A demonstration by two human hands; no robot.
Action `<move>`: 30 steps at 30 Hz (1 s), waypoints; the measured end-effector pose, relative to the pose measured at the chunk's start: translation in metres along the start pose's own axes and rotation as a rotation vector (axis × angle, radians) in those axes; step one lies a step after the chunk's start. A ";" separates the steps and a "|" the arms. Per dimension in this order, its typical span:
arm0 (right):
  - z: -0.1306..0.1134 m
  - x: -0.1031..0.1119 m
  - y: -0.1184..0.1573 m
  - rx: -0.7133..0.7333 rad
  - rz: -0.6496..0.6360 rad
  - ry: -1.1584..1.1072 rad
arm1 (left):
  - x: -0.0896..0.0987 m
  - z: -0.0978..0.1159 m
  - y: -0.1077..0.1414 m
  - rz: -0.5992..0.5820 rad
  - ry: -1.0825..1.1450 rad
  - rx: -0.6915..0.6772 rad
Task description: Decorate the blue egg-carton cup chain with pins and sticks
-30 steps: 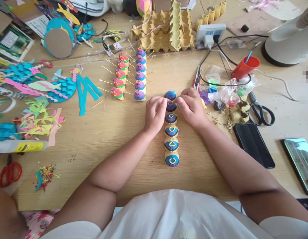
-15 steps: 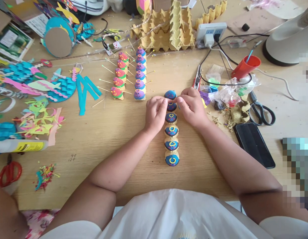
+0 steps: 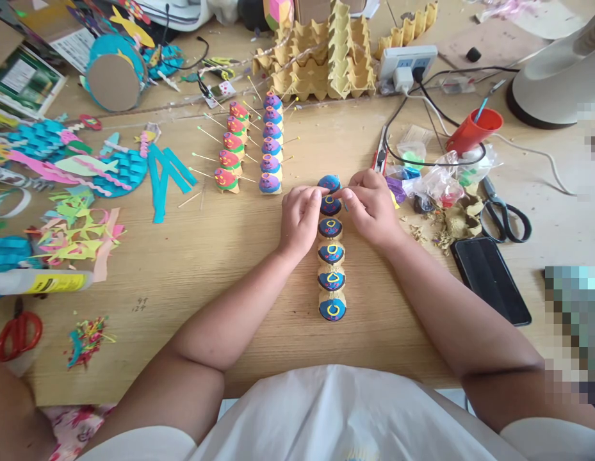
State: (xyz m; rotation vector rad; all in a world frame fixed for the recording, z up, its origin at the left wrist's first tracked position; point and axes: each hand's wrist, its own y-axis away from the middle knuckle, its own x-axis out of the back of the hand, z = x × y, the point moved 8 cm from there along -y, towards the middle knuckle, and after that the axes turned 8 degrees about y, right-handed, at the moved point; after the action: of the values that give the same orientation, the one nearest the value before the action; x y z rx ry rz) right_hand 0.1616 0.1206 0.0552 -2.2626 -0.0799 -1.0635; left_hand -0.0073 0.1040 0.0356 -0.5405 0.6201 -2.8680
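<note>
A column of egg-carton cups (image 3: 331,253) faced with blue clay stands upright in front of me, several of them bearing yellow rings. My left hand (image 3: 303,216) is closed beside the second cup from the far end, thumb pressed to the curled fingers. Across the column, my right hand (image 3: 371,206) is closed too, its thumb and forefinger together. The fingertips of both hands nearly meet above the far cups. Whatever they pinch is too small to make out.
Red-and-green caterpillars (image 3: 231,150) and purple-and-blue ones (image 3: 271,146) stand with pins at the back left. To the right lie a phone (image 3: 492,280), scissors (image 3: 503,214), plastic bags and a tilted red cup (image 3: 474,130). A person's arm shows at lower left.
Both hands have stayed nearly in place over the far cups. The yellow ring on the second cup from the far end now shows more clearly between them.
</note>
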 end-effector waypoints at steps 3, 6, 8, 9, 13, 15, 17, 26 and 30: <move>0.000 0.000 0.000 0.003 0.000 0.007 | 0.000 0.000 0.000 0.000 0.012 -0.005; 0.001 0.000 0.000 0.002 0.001 0.011 | 0.000 0.000 0.000 0.000 0.016 -0.004; 0.002 -0.002 0.000 -0.002 -0.003 0.013 | 0.000 -0.001 0.000 -0.001 0.012 0.001; 0.003 -0.002 0.000 -0.004 -0.002 0.014 | 0.000 -0.001 0.000 -0.003 0.009 0.003; 0.004 -0.001 0.000 -0.005 0.013 0.011 | 0.000 -0.001 0.000 -0.006 0.005 0.000; 0.003 -0.001 0.000 0.000 0.009 0.006 | 0.000 -0.001 0.000 -0.006 0.009 0.003; 0.001 0.000 0.000 0.012 0.001 0.001 | 0.000 -0.002 0.000 -0.003 0.019 0.007; 0.004 0.001 0.000 -0.004 0.021 -0.019 | 0.000 -0.002 0.000 -0.001 0.019 0.013; 0.005 0.001 0.000 -0.003 0.023 -0.022 | 0.000 -0.002 0.000 -0.002 0.014 0.015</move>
State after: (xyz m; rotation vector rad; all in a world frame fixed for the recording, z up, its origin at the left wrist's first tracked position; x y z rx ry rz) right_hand 0.1655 0.1228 0.0532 -2.2724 -0.0618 -1.0277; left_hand -0.0080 0.1049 0.0337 -0.5196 0.6004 -2.8787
